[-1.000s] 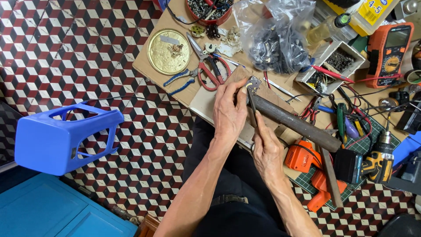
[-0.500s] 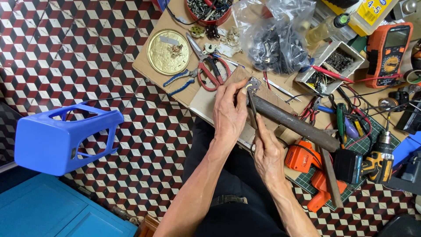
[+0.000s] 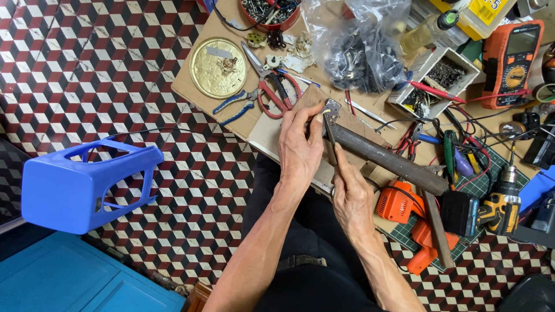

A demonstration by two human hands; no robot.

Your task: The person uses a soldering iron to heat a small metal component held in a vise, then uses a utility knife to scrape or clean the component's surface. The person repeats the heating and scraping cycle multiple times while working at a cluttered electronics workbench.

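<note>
Here we pinch a small metal bracket [image 3: 331,107] in our left hand [image 3: 300,151], at twelve o'clock of our right hand [image 3: 351,199]. Our right fingers grip a thin tool [image 3: 328,137] against it; next, we judge, calls for steady pressure.

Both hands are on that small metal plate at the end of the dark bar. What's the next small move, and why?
Probably press the thin tool a little further into the metal plate. The left hand pinches the plate against the end of the dark bar, and the right hand holds the thin tool upright with its tip at the plate, so both look lined up.
</note>
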